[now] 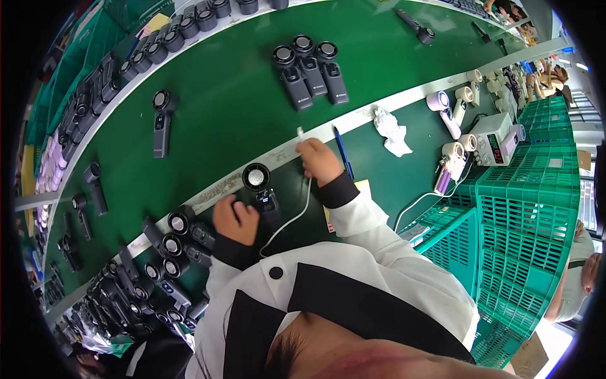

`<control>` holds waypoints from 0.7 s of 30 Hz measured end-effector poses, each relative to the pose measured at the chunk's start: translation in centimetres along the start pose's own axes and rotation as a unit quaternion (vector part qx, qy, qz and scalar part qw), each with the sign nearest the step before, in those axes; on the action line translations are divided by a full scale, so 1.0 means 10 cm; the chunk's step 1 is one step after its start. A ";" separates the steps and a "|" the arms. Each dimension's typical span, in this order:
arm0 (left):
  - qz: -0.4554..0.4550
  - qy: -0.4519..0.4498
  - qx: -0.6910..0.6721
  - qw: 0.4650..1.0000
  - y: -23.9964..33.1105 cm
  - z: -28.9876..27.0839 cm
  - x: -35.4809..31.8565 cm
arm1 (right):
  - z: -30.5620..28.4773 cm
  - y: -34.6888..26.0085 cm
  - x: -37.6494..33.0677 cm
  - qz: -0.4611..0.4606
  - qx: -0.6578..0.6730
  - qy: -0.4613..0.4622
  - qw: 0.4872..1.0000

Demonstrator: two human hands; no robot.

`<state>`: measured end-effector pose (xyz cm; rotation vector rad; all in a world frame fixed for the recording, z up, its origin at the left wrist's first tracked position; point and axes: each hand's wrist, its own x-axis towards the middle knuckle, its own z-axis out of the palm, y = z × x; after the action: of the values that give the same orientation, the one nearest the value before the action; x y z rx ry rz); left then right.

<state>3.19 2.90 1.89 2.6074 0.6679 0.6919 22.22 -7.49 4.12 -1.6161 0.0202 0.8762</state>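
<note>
A black handheld fan (267, 201) with a round head and a small lit display lies before me on the near side of the white rail. My left hand (236, 220) is just left of this fan, thumb and fingers apart, with nothing seen in it. To the right, my right hand (319, 162) pinches the plug end of a white charging cable (300, 134), its tip pointing away from me over the rail. The cable runs back from this hand toward my chest, passing right of the fan.
Several black fans (308, 76) stand grouped beyond the white rail (278, 155). More fans (172, 243) crowd the left. At right are a blue pen (343, 151), crumpled white tissue (392, 132), a power supply (493, 141), pale fans (445, 114) and green crates (527, 234).
</note>
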 end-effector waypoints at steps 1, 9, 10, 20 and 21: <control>0.001 0.002 0.031 1.000 -0.10 -0.05 0.01 | 0.02 0.05 0.02 0.009 0.004 -0.009 1.000; -0.067 -0.064 0.142 0.986 -0.56 -0.36 -0.36 | 0.11 0.27 0.01 -0.046 -0.212 -0.033 0.976; -0.078 -0.067 0.149 0.983 -0.59 -0.37 -0.40 | 0.09 0.25 0.05 -0.059 -0.235 -0.031 0.970; -0.132 -0.069 0.143 0.979 -0.70 -0.52 -0.35 | -0.07 -0.04 0.88 -0.166 -0.440 0.203 0.859; -0.096 -0.032 0.168 0.981 -0.66 -0.50 -0.34 | -0.10 -0.05 0.98 -0.156 -0.461 0.203 0.849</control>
<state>-4.41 7.69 1.79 2.7978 1.0804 0.4662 29.96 -3.82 -0.73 -2.5921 -0.4164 0.2432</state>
